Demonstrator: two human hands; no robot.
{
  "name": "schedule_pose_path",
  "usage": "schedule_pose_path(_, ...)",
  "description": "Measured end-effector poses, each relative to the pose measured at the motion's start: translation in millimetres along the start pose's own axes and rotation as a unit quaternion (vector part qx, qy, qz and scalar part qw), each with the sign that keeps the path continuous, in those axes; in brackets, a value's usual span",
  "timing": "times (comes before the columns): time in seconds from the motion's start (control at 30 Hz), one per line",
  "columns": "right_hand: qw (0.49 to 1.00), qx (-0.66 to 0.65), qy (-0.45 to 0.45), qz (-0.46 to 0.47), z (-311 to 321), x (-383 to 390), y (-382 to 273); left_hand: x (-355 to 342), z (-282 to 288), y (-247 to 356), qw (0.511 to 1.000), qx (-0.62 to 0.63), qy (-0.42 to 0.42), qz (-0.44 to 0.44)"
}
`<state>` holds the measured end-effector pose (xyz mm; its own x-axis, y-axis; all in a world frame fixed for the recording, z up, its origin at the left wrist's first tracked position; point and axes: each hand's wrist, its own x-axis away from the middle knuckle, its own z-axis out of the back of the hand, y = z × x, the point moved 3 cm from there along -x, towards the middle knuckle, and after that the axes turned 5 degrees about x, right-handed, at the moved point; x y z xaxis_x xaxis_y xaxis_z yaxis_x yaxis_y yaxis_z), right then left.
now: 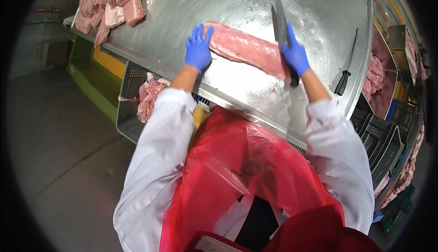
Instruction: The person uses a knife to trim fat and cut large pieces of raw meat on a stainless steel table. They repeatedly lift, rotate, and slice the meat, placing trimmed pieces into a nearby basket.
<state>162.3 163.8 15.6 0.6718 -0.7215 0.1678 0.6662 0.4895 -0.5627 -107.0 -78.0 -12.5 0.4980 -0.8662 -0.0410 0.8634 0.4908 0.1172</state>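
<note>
A long pale-pink piece of meat [246, 46], like a boneless loin, lies slantwise across the steel table [246, 90]. My left hand [199, 52], in a blue glove, rests against its left end with the fingers spread. At the right end, my blue-gloved right hand [296, 57] is closed on a large knife [281, 21]. The broad blade points away from me, and the end of its black handle shows beside the meat. Part of the grip is hidden by the hand. A thin rod-like tool with a black handle [342, 83] lies farther right.
Several meat pieces [114, 1] are heaped at the table's far left. A grey crate [129, 92] with meat trimmings [149, 98] stands below the left edge. Right of the table are a bin of meat [374, 76] and dark crates [381, 135]. The raised table rim [255, 117] runs before me.
</note>
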Motion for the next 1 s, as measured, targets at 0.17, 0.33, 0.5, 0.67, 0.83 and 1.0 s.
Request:
schedule_pose_path(0.17,0.985,-0.161,0.062,0.028,-15,60,9,-5,11,44,0.965,0.259,0.036,0.017)
schedule_pose_path(0.33,0.998,0.037,-0.039,0.023,-2,-62,-54,56,-14,86,0.928,0.366,-0.038,-0.064)
schedule_pose_path(0.5,0.99,0.098,-0.093,-0.027,9,-134,-49,81,-7,93,0.897,0.425,-0.006,-0.119)
schedule_pose_path(0.67,0.978,0.03,-0.18,-0.101,37,-46,-64,90,3,63,0.897,0.436,0.016,-0.071)
schedule_pose_path(0.83,0.979,-0.042,-0.154,-0.129,41,-15,-82,49,20,31,0.88,0.471,0.019,-0.05)
schedule_pose_path(1.0,0.965,-0.077,-0.21,-0.134,34,54,-93,19,45,4,0.874,0.483,0.051,0.004)
